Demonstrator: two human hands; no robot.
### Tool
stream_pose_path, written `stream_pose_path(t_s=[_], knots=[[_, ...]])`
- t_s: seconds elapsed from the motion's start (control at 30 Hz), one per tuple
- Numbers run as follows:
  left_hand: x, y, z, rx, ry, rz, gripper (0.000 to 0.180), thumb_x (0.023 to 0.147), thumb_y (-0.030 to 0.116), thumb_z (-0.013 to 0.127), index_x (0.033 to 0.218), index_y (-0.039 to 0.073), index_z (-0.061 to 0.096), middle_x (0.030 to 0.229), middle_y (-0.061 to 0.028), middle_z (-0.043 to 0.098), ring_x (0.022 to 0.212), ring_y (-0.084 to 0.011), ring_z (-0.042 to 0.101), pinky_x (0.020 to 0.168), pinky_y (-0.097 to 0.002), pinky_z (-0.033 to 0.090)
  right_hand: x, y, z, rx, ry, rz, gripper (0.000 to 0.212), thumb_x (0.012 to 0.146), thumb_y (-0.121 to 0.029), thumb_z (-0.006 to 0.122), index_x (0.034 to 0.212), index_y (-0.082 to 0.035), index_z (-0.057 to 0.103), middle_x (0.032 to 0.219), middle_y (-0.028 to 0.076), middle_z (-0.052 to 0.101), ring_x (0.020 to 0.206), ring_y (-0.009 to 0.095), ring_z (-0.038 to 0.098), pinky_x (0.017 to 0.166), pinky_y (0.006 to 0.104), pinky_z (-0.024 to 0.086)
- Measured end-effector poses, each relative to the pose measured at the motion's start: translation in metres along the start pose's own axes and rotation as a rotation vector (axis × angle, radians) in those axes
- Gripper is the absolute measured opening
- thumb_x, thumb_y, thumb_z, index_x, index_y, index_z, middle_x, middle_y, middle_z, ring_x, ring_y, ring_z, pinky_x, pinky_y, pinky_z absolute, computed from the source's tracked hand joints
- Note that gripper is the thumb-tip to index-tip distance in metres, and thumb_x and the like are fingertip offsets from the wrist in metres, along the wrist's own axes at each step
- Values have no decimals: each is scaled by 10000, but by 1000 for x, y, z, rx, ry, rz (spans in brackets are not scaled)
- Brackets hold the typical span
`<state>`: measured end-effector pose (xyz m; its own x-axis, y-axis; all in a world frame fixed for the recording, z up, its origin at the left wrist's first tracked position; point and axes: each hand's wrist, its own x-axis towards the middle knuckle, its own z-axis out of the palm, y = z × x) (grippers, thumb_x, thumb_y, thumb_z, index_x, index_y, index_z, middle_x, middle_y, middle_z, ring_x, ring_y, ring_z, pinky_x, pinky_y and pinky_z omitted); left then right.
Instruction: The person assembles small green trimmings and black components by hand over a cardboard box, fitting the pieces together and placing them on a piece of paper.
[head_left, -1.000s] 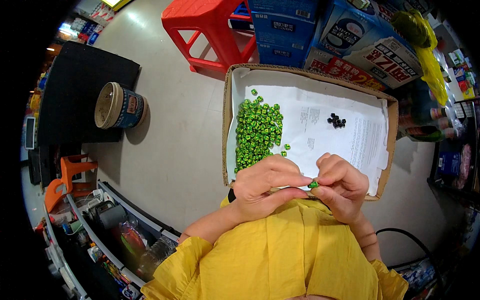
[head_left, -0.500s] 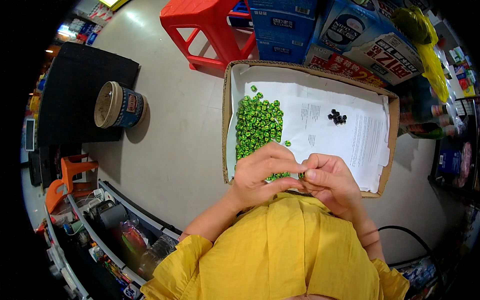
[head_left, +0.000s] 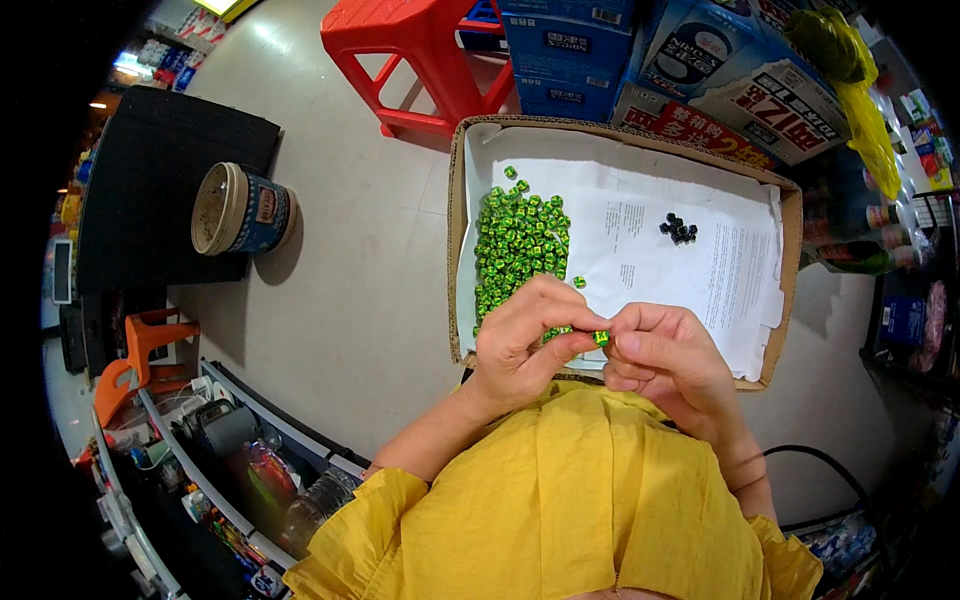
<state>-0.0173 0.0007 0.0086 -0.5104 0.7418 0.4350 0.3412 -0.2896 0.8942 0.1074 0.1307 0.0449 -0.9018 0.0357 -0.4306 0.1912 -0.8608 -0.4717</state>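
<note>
Apparently, small green piece [head_left: 601, 338] pinched in grip of left hand [head_left: 530, 325], just right of frame centre; right hand [head_left: 668, 352] held close beside, grip unclear. Likely light, stiff, slippery; best taken by opposite sides.

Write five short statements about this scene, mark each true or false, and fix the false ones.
1. A green cube-like piece sits at the fingertips of the left hand and right hand. True.
2. A green pile and black pieces lie in one cardboard tray. True.
3. The black pieces lie left of the green pile. False: they lie right of it.
4. The person's top is blue. False: it is yellow.
5. A red plastic stool stands near the tray's far left corner. True.
</note>
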Motion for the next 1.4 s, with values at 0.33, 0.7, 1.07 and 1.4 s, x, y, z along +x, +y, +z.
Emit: stream_pose_path(t_s=[0.33,0.7,1.07,1.4], knots=[[-1,3,8,-34,54,23,267,649,-4,727,903,8,646,784,-81,590,698,-191,558,600,-279,445,2,4,-1,66,22,0,110,850,-103,587,774,-29,557,670,-15,505,515,39,311,501,199,293],[-3,-3,6,63,80,159,181,659,15,725,811,1,628,741,-90,583,671,-206,557,572,-295,438,4,5,-3,100,-35,106,116,841,-116,601,788,-20,565,683,-7,517,524,46,328,524,206,323],[-12,-5,9,-367,138,-190,197,678,-60,710,833,5,608,806,-54,549,695,-123,512,595,-225,415,7,20,1,-319,134,-349,102,791,25,623,886,27,587,771,5,554,661,39,475,597,182,388],[-14,3,3,-557,62,-432,137,760,-62,649,878,-18,594,874,-59,583,783,-95,563,687,-223,475,9,25,-9,-393,109,-490,81,797,32,620,876,47,603,790,23,576,692,40,487,632,174,400]])
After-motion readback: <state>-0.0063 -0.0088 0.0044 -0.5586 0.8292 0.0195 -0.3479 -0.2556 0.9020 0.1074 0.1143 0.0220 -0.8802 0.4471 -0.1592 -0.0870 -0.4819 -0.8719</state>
